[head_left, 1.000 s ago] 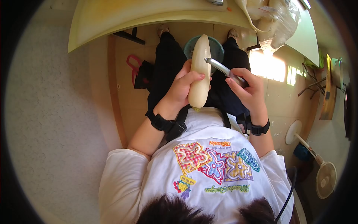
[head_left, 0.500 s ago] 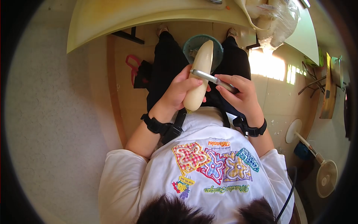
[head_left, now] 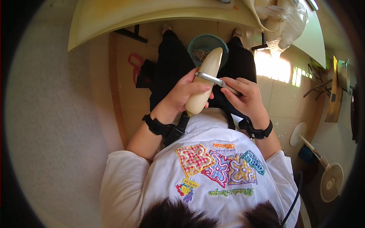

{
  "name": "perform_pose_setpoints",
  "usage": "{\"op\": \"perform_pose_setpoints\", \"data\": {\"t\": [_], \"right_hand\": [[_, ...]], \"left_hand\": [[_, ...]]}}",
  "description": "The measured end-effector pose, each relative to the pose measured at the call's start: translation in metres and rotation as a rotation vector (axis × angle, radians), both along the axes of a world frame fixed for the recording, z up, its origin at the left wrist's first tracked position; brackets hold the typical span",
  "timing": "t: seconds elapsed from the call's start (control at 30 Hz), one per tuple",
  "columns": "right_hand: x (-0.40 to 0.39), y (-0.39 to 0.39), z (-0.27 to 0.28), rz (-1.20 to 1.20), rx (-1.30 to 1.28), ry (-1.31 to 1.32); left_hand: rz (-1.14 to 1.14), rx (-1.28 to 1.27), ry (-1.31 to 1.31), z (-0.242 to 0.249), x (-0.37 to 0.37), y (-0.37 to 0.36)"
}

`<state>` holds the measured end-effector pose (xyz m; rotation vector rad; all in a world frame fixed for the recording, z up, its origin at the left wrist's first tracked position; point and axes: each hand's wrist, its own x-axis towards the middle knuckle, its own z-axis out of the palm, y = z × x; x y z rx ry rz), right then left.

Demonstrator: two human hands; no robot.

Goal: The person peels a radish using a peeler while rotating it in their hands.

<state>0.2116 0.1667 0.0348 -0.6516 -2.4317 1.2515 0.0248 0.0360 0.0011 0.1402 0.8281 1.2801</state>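
Radish: smooth, pale, tapered white radish (head_left: 205,81), tilted above the lap, near the ribbed blue-green basin (head_left: 194,40).
Left hand (head_left: 189,91): fingers wrapped around the radish.
Right hand (head_left: 245,95): gripping a slim, metallic peeler (head_left: 213,78), its head against the radish.

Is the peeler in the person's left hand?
No, the right hand holds the peeler, while the left hand grips the radish.
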Motion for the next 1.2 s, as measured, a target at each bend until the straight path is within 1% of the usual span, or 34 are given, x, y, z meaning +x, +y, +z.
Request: {"op": "perform_pose_setpoints", "data": {"t": [0.07,0.27,0.6,0.77,1.07,1.2], "right_hand": [[-0.001,-0.001,-0.002,-0.003,-0.008,0.002],[0.0,-0.004,-0.004,-0.016,0.005,-0.027],[-0.006,-0.007,-0.01,-0.028,-0.004,-0.015],[-0.009,-0.008,-0.009,-0.002,-0.003,-0.024],[-0.017,-0.013,-0.006,0.033,0.078,-0.025],[-0.019,-0.008,-0.008,-0.036,0.12,-0.037]], "left_hand": [[-0.025,0.005,-0.05,-0.001,-0.003,0.0],[-0.035,-0.025,-0.086,-0.001,-0.005,-0.002],[-0.065,-0.044,-0.048,0.0,-0.014,-0.006],[-0.135,0.013,-0.129,-0.008,-0.026,-0.011],[-0.079,0.032,-0.157,-0.006,-0.027,-0.018],[-0.07,0.06,-0.091,-0.006,-0.027,-0.019]]}}
